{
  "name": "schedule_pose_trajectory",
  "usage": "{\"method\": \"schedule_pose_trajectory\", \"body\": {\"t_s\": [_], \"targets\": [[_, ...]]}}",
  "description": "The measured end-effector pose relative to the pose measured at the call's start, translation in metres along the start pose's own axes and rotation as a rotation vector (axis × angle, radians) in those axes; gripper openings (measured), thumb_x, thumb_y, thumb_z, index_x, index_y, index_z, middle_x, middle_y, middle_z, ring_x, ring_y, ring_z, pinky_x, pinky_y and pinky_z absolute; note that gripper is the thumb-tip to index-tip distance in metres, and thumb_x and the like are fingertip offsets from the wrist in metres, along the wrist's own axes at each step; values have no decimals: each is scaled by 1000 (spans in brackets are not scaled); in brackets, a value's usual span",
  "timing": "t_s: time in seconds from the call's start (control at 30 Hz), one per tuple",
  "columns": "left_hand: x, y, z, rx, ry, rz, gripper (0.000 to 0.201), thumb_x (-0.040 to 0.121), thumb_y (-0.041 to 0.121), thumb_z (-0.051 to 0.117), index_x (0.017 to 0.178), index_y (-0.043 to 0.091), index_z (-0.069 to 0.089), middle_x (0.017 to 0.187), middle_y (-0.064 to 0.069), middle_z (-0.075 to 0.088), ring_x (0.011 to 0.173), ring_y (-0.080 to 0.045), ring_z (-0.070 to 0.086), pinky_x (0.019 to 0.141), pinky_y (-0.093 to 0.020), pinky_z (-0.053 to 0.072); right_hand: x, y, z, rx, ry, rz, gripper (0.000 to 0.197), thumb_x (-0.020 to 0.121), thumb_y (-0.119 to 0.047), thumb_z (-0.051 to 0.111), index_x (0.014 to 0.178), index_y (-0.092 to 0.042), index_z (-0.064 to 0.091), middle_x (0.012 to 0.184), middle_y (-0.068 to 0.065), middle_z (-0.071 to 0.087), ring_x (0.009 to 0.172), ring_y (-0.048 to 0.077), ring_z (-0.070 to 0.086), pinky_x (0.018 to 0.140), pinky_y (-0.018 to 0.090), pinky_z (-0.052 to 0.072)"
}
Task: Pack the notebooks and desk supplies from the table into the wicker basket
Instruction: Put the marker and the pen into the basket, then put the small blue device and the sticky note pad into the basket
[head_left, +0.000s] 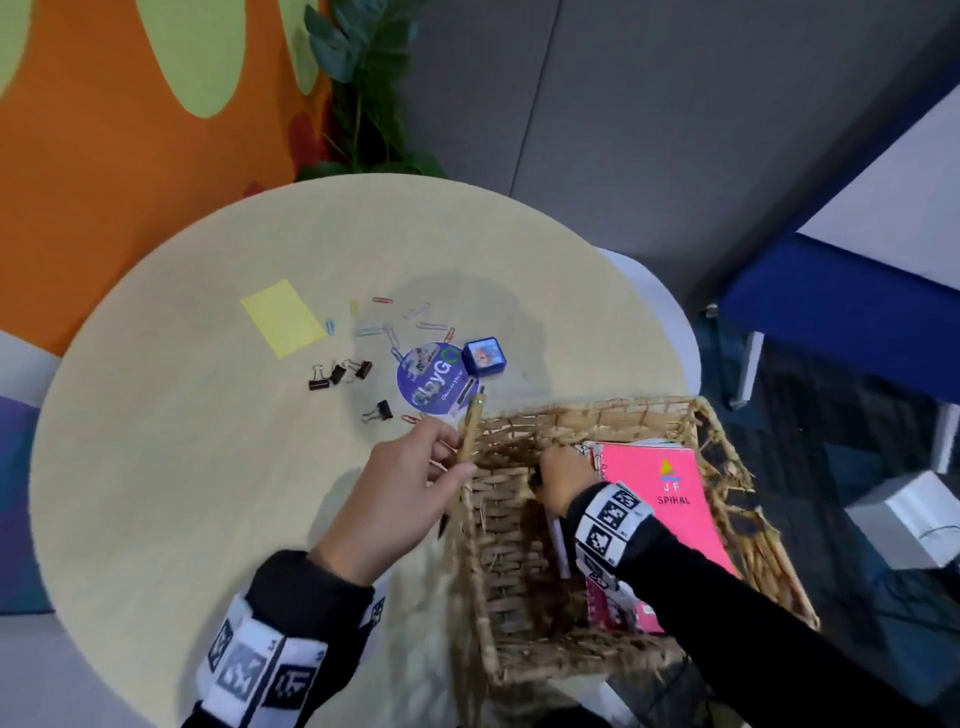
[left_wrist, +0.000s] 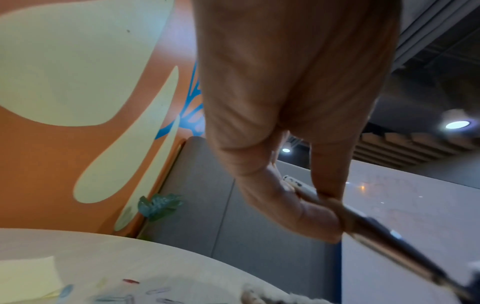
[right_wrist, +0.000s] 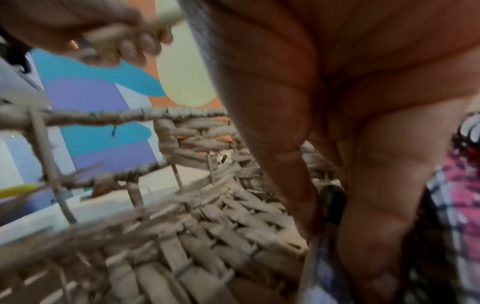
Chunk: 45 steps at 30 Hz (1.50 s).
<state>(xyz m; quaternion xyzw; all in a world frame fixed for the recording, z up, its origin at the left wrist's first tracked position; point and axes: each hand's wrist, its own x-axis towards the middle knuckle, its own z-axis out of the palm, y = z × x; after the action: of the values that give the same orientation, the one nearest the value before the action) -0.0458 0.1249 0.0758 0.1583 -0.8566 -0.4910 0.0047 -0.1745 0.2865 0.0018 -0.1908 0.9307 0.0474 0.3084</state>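
Observation:
A wicker basket (head_left: 597, 408) stands at the table's near right edge, and its woven floor (right_wrist: 207, 216) fills the right wrist view. A pink spiral notebook (head_left: 670, 499) lies in its right half. My left hand (head_left: 457, 457) pinches a tan pen (head_left: 471, 431) over the basket's left rim. The left wrist view shows the left hand (left_wrist: 324, 205) holding that tan pen (left_wrist: 384, 246) together with a white pen (left_wrist: 298, 184). Down inside the basket, my right hand (head_left: 558, 473) grips a pale pen (head_left: 558, 545) with a dark end (right_wrist: 332, 197).
On the round table (head_left: 182, 467) lie a yellow sticky note (head_left: 283, 317), several paper clips (head_left: 395, 322), several black binder clips (head_left: 340, 371), a round blue sticker (head_left: 431, 376) and a small blue box (head_left: 483, 355). A plant (head_left: 363, 78) stands behind; a white box (head_left: 909, 519) sits on the floor.

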Motion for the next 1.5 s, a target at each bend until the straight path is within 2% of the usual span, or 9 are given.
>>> {"method": "schedule_pose_trajectory", "body": {"t_s": [0.23, 0.43, 0.57, 0.73, 0.83, 0.9, 1.03, 1.2, 1.5], "targets": [[-9, 29, 43, 101, -250, -1, 29, 83, 15, 63, 106, 20, 45, 73, 1, 62, 69, -22, 62, 69, -34, 51, 2, 3, 0, -14, 8, -13, 27, 87, -7, 57, 112, 2, 61, 118, 19, 65, 110, 32, 62, 91, 36, 50], [23, 47, 84, 507, -495, -2, 21, 90, 8, 48, 101, 4, 66, 90, -10, 67, 78, -27, 62, 63, -32, 46, -36, 45, -42, 215, 204, -71, 41, 82, -18, 66, 122, -9, 59, 103, 17, 69, 98, 29, 65, 75, 32, 50], [52, 57, 116, 760, -705, -61, 20, 92, 4, 48, 73, 1, 56, 59, -4, 44, 54, -19, 45, 46, -25, 36, -62, 72, -58, 383, 265, -25, 20, 82, -21, 67, 87, -1, 66, 82, 14, 73, 79, 29, 69, 77, 44, 56], [85, -3, 166, 965, -859, -32, 34, 86, 11, 58, 56, 15, 45, 58, -1, 43, 58, -20, 46, 60, -29, 44, -66, 92, -50, 480, 257, -14, 24, 82, -21, 69, 97, -2, 66, 75, 11, 72, 74, 23, 69, 79, 47, 58], [87, -8, 163, 845, -904, -141, 13, 94, 8, 48, 86, 6, 58, 90, -5, 54, 86, -17, 50, 83, -31, 41, -64, 98, -43, 485, 241, -28, 17, 82, -20, 69, 90, -6, 66, 74, 8, 71, 70, 19, 69, 77, 45, 59], [92, -6, 162, 782, -883, -161, 29, 88, 18, 59, 115, 7, 60, 117, -9, 62, 107, -26, 60, 95, -45, 48, -63, 100, -40, 476, 215, -45, 14, 83, -21, 68, 87, -8, 66, 72, 5, 70, 68, 16, 69, 72, 41, 61], [103, -14, 173, 855, -825, -113, 25, 64, 27, 77, 86, 20, 69, 84, 0, 72, 75, -22, 70, 76, -45, 58, -62, 101, -41, 475, 160, -81, 20, 85, -22, 66, 97, -6, 66, 77, 4, 70, 66, 11, 68, 65, 28, 60], [94, 44, 136, 806, -814, -133, 18, 91, 17, 53, 81, 4, 61, 59, -1, 44, 50, -13, 42, 49, -23, 52, -60, 95, -79, 506, 221, -190, 17, 85, -27, 65, 92, -12, 68, 73, 3, 71, 65, 15, 66, 63, 30, 54], [88, 2, -28, 237, -25, -180, 16, 88, 18, 58, 98, 9, 67, 91, -1, 66, 83, -15, 59, 71, -22, 42, 70, -12, -154, 17, 228, -554, 40, 86, -22, 62, 123, -11, 51, 124, 12, 59, 109, 28, 57, 90, 34, 45]]}}
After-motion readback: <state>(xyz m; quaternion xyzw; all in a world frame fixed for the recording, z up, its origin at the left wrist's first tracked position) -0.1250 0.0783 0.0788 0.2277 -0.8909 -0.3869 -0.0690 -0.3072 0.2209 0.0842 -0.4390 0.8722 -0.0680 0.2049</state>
